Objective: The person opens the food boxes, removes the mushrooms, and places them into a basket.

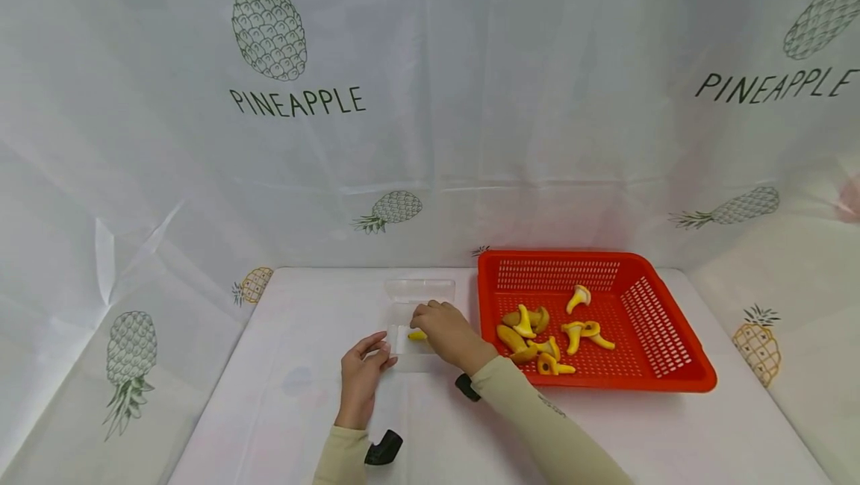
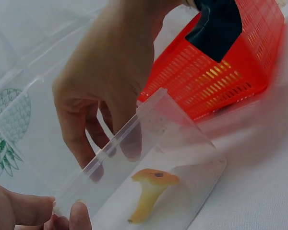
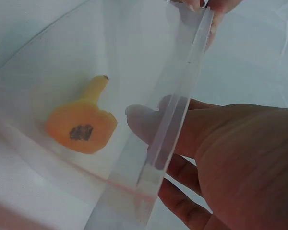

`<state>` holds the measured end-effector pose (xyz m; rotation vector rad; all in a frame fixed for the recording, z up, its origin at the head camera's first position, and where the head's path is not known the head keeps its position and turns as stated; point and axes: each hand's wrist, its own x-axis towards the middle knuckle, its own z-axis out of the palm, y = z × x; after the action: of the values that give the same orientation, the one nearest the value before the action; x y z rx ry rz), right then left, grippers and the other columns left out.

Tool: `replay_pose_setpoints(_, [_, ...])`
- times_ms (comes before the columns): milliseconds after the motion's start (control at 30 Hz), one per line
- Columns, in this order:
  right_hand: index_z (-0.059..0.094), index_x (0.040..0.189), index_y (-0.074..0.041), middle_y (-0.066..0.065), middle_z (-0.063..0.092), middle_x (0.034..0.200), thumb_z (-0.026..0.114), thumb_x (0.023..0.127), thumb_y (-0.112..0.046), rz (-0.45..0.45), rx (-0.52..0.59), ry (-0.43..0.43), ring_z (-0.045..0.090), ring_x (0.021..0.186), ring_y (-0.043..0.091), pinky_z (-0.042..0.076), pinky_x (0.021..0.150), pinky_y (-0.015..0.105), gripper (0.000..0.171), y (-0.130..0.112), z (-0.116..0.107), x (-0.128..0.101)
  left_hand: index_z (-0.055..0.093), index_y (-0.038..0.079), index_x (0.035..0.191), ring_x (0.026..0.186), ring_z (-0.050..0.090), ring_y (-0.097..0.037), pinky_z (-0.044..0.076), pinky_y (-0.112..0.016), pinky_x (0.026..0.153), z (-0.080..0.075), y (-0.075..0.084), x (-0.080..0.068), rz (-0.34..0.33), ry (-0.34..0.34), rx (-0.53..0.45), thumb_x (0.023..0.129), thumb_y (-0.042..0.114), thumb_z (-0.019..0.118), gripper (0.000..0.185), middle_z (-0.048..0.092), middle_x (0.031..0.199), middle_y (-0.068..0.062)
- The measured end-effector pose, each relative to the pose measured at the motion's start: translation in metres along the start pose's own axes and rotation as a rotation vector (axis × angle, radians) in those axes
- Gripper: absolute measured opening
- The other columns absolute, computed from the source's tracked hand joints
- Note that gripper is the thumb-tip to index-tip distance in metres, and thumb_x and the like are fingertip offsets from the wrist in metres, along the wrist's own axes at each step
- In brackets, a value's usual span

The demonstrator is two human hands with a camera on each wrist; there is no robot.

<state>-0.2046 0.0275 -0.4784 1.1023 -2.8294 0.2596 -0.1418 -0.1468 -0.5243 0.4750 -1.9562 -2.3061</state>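
Observation:
A clear plastic box (image 1: 411,363) sits on the table, its lid part (image 1: 419,290) lying folded back behind it. One yellow mushroom (image 2: 151,194) with a dark spot on its cap lies on the box floor. My left hand (image 1: 363,374) pinches the near left corner of the box rim between thumb and fingers. My right hand (image 1: 449,332) dips into the box from above, its fingers (image 2: 129,143) loosely bent and seen through the clear wall. In the right wrist view the mushroom (image 3: 81,124) lies apart from the right thumb, and nothing shows between these fingers.
A red perforated basket (image 1: 678,328) stands to the right of the box with several yellow and brownish mushrooms (image 1: 572,336) in it. White sheeting with pineapple prints (image 1: 269,33) hangs behind and at both sides of the white table (image 1: 269,425).

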Motion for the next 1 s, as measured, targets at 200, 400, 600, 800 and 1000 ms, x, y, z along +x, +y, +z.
replay_pose_setpoints(200, [0.084, 0.114, -0.014, 0.003, 0.077, 0.116, 0.086, 0.088, -0.011, 0.045, -0.016, -0.031, 0.070, 0.107, 0.022, 0.060, 0.102, 0.038, 0.026, 0.001, 0.002, 0.004, 0.058, -0.019, 0.135, 0.087, 0.067, -0.019, 0.064, -0.023, 0.076, 0.001, 0.001, 0.001, -0.005, 0.002, 0.011, 0.100, -0.009, 0.062, 0.037, 0.059, 0.107, -0.015])
replay_pose_setpoints(400, [0.084, 0.113, -0.015, 0.003, 0.079, 0.112, 0.089, 0.085, -0.015, 0.095, -0.032, -0.060, 0.071, 0.098, 0.021, 0.062, 0.095, 0.034, 0.029, -0.001, 0.010, 0.004, 0.057, -0.019, 0.136, 0.086, 0.068, -0.019, 0.064, -0.023, 0.077, 0.001, 0.001, -0.002, -0.011, 0.000, 0.008, 0.100, -0.008, 0.062, 0.038, 0.058, 0.109, -0.016])
replay_pose_setpoints(600, [0.084, 0.107, -0.014, 0.004, 0.079, 0.103, 0.090, 0.085, -0.018, 0.140, -0.047, -0.058, 0.067, 0.085, 0.019, 0.063, 0.089, 0.031, 0.023, -0.002, 0.011, 0.004, 0.057, -0.020, 0.135, 0.085, 0.067, -0.019, 0.064, -0.024, 0.075, 0.001, 0.000, -0.002, 0.011, -0.003, -0.013, 0.099, -0.010, 0.063, 0.037, 0.058, 0.107, -0.016])
replay_pose_setpoints(800, [0.083, 0.101, -0.013, 0.003, 0.079, 0.096, 0.091, 0.084, -0.020, 0.162, -0.069, -0.064, 0.063, 0.079, 0.018, 0.063, 0.088, 0.032, 0.020, -0.003, 0.011, 0.006, 0.058, -0.019, 0.135, 0.090, 0.064, -0.019, 0.064, -0.023, 0.076, 0.000, -0.001, -0.001, 0.000, 0.000, -0.007, 0.099, -0.010, 0.063, 0.037, 0.059, 0.107, -0.014])
replay_pose_setpoints(1000, [0.082, 0.095, -0.015, 0.001, 0.078, 0.090, 0.092, 0.083, -0.022, 0.160, -0.147, -0.059, 0.064, 0.079, 0.018, 0.063, 0.088, 0.033, 0.017, -0.004, 0.012, 0.009, 0.058, -0.018, 0.136, 0.090, 0.063, -0.017, 0.064, -0.023, 0.076, 0.000, -0.001, 0.000, -0.005, 0.000, -0.004, 0.100, -0.009, 0.062, 0.038, 0.058, 0.108, -0.014])
